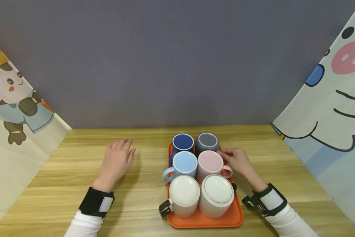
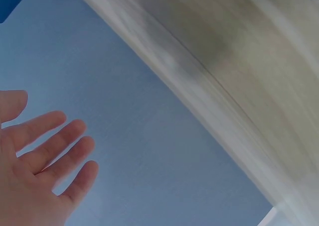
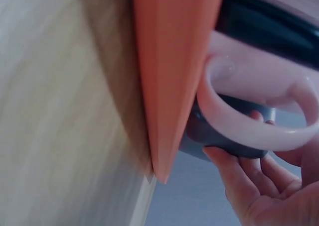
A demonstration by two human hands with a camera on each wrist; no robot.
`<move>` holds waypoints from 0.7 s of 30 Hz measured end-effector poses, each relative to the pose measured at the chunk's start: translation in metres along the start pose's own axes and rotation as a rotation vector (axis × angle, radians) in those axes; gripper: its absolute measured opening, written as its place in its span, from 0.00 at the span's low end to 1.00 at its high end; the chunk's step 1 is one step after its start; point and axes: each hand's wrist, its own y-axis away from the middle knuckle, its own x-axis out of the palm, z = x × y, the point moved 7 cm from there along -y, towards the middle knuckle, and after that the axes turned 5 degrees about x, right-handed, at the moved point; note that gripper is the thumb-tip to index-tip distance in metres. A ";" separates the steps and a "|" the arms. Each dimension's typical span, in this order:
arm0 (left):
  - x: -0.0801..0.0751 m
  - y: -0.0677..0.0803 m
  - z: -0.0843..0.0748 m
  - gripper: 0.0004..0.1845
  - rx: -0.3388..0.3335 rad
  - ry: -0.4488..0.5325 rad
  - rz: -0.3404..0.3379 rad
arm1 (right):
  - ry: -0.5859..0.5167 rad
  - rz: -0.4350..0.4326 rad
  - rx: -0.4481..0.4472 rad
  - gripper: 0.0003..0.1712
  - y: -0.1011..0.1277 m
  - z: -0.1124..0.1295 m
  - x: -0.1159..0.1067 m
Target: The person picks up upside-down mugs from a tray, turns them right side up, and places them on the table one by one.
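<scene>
R hand (image 1: 238, 161) fingertips curled onto grey mug (image 1: 207, 143), just past pink mug (image 1: 210, 164). L hand (image 1: 115, 163) released, flat on worktop (image 1: 76, 171).

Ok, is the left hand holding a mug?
No, the left hand lies flat and empty on the table, well apart from the tray.
</scene>
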 end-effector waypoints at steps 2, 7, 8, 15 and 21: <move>0.000 -0.001 -0.001 0.22 0.000 0.004 -0.004 | -0.005 -0.006 0.017 0.17 0.000 0.000 0.000; 0.001 -0.005 -0.004 0.22 -0.003 0.012 0.000 | -0.072 0.011 0.070 0.18 0.000 0.000 -0.003; 0.001 -0.006 -0.005 0.22 -0.002 0.012 0.000 | -0.098 0.014 0.073 0.18 0.000 0.002 -0.004; -0.001 -0.016 -0.013 0.22 0.000 0.026 -0.020 | -0.271 0.004 0.071 0.20 0.000 0.012 -0.015; -0.002 -0.026 -0.024 0.22 0.008 0.040 -0.043 | -0.438 -0.011 0.019 0.25 -0.002 0.020 -0.023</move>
